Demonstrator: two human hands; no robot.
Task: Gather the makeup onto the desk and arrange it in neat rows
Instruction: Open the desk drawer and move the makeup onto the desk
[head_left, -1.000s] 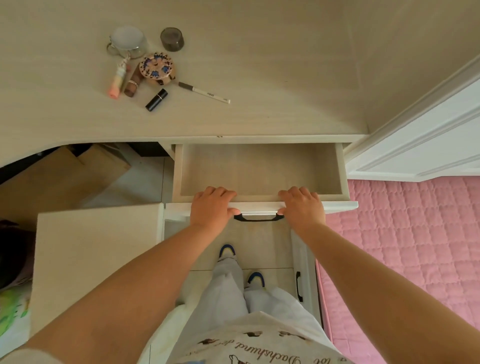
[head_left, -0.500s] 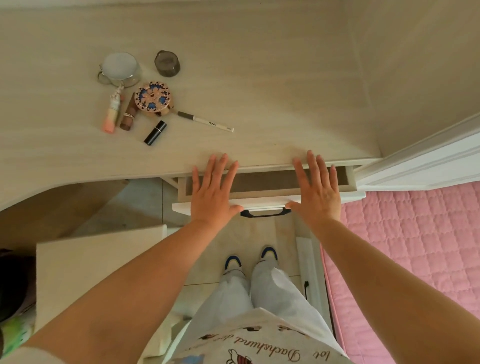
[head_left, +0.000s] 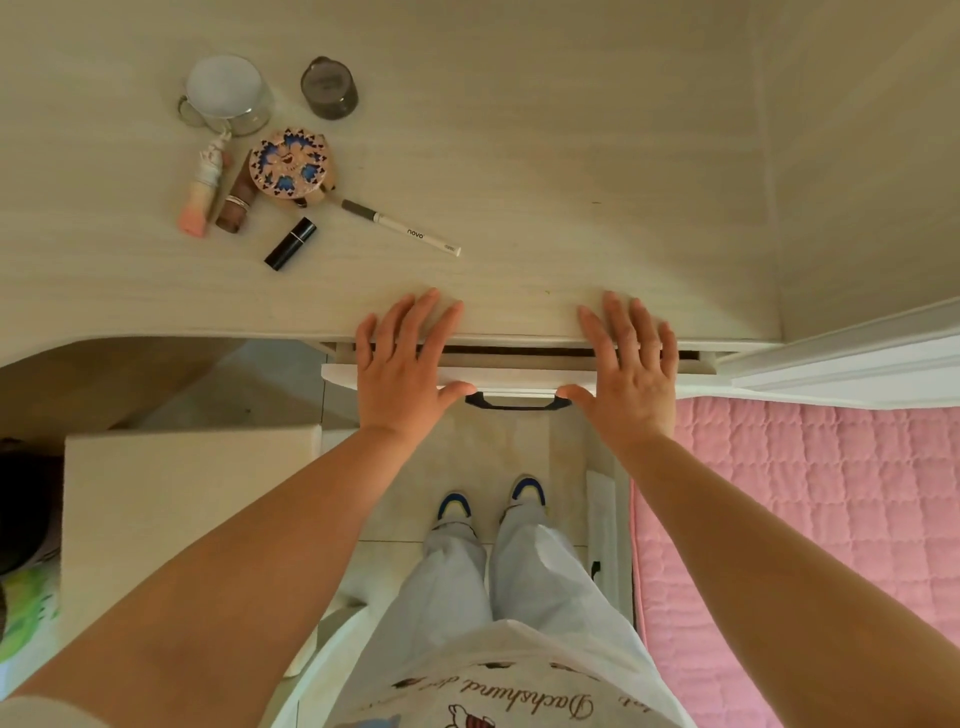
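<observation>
Pushing drawer nearly closed, left hand and right hand flat, fingers spread, gripping nothing. Makeup sitting clustered near counter left edge, rows not started.

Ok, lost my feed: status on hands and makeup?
Both hands, left and right, flat on drawer front. Makeup loosely clustered on desk. Nothing blocking.

Makeup items lie clustered at ten o'clock on the light wood desk. Round patterned compact sits central. Pink-capped tube and brown tube lie side by side at its nine o'clock. Black lipstick lies at six o'clock; white eyeliner pencil at four, angled. Clear white-lidded jar and grey jar stand at twelve.
</observation>
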